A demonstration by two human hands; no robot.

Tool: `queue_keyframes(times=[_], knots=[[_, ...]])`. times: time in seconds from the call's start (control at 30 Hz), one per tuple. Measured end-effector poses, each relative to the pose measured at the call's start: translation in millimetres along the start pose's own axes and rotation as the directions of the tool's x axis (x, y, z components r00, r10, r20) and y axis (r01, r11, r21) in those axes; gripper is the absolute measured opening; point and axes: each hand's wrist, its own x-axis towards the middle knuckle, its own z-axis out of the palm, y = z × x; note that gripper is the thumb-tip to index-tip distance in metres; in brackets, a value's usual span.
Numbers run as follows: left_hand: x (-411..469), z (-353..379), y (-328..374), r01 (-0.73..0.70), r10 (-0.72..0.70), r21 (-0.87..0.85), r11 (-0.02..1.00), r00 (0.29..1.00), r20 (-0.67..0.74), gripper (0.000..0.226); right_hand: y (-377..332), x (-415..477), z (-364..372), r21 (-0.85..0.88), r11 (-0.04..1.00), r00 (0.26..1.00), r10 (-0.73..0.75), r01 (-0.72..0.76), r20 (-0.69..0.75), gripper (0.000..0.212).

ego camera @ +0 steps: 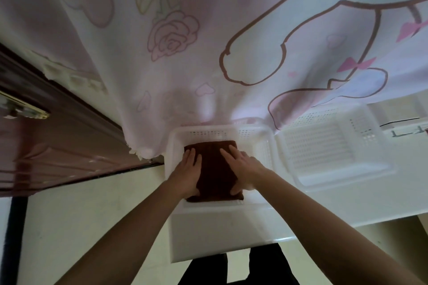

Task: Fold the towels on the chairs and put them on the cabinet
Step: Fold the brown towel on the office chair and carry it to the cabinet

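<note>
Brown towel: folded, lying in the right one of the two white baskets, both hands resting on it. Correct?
No: the head view shows the towel in the left basket, not the right basket. It is folded, with left hand and right hand resting on it.

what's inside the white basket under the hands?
A folded brown towel, with the left hand and right hand lying flat on it. The basket floor beneath the towel is covered, so anything under it cannot be seen.
</note>
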Motion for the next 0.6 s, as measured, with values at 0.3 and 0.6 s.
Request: queue_keyframes(times=[0.3, 0.6], knots=[[28.2, 16.3, 4.6, 0.063, -0.060, 0.042, 0.997, 0.996, -0.062, 0.111, 7.6, 27.7, 27.8, -0.120, 0.991, 0.998, 0.048, -0.052, -0.038, 0.140], [-9.5, -6.8, 19.0, 0.011, -0.046, -0.209, 0.978, 0.986, -0.161, 0.095, 12.6, -9.7, 11.4, 0.010, 0.999, 0.984, -0.043, 0.046, -0.172, 0.115]])
